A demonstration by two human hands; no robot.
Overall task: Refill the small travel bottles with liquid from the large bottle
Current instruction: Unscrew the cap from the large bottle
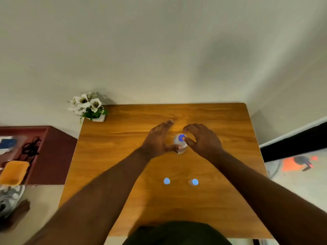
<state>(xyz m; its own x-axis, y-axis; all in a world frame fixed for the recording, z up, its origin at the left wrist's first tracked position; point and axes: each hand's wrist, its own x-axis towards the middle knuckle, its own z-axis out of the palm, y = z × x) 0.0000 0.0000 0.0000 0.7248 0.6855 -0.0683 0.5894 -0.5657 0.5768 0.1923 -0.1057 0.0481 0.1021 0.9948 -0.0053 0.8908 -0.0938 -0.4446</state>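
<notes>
Dark rounded form (177, 233) at bottom edge, nearest the lens, overlapping near rim of wooden table (123, 200); smooth orange-brown grain, rounded far corners. Two small travel bottles upright on near half, seen from above as pale blue round caps: left one (166, 181), right one (194, 182) with clear body just visible; apart from each other, well short of both hands. Large bottle (180, 144) upright mid-table, clear plastic, darker blue cap (181, 137). Left hand (157, 138) beside bottle's left flank, fingers straight and extended away, thumb touching lower side of bottle. Right hand (203, 140) arched over bottle's right side, fingers curved and spread, thumb tip at cap edge; firm grip cannot be told. White flowers in white pot (88, 107) on far left corner. Red-brown cabinet (53, 156) left of table, orange tray (13, 172), black cord (31, 147). Grey shoe (8, 198) on floor.
</notes>
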